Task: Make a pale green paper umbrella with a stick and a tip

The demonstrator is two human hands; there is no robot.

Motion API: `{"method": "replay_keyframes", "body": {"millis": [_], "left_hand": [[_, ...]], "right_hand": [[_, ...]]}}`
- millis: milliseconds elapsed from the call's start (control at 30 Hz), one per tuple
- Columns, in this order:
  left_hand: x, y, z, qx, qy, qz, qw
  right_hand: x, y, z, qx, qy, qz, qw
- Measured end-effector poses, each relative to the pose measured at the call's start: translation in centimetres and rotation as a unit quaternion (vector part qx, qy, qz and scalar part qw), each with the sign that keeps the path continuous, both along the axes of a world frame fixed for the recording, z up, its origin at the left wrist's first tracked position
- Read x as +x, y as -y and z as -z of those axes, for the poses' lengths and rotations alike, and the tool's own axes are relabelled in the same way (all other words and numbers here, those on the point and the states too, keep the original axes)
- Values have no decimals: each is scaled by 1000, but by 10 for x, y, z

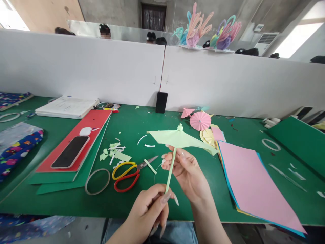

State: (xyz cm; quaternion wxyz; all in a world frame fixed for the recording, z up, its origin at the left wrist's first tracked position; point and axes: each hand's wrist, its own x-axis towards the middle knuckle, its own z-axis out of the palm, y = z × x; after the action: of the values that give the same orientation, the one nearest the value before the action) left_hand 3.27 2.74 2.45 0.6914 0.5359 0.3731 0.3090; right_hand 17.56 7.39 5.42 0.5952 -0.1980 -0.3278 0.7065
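Note:
A pale green paper umbrella [177, 138] is held up over the table's front part, its thin rolled-paper handle [170, 171] tilted slightly. My left hand [152, 208] pinches the lower end of that handle between thumb and fingers. Just under the canopy, my right hand [190, 169] curls its fingers loosely round the upper handle, palm turned toward me. Scissors [134, 171] with one yellow and one red grip lie left of the hands, blades apart. Green and white paper scraps [115, 152] are scattered beyond them. Finished pink [200, 121] and yellow paper umbrellas [208, 136] rest behind at right.
Coloured paper sheets [256, 183] lie at right. A tape ring [97, 181] sits left of the scissors. Farther left, a phone [70, 151] rests on red card [83, 135]. Another phone [161, 102] leans on the white partition [114, 71], with pipe-cleaner decorations [194, 34] on top.

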Motion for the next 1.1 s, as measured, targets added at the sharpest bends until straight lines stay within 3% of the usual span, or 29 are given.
{"method": "replay_keyframes", "body": {"millis": [267, 700, 900, 1100], "left_hand": [[-1, 2, 2, 16, -13, 2, 1000], [-4, 4, -2, 4, -14, 17, 1000], [-4, 5, 2, 13, -7, 20, 1000], [-3, 6, -1, 28, -4, 17, 999]], "right_hand": [[2, -1, -4, -26, 56, 10, 998], [6, -3, -1, -14, 19, -26, 999], [4, -3, 2, -4, 67, 24, 997], [0, -1, 3, 7, 63, 27, 998]]}}
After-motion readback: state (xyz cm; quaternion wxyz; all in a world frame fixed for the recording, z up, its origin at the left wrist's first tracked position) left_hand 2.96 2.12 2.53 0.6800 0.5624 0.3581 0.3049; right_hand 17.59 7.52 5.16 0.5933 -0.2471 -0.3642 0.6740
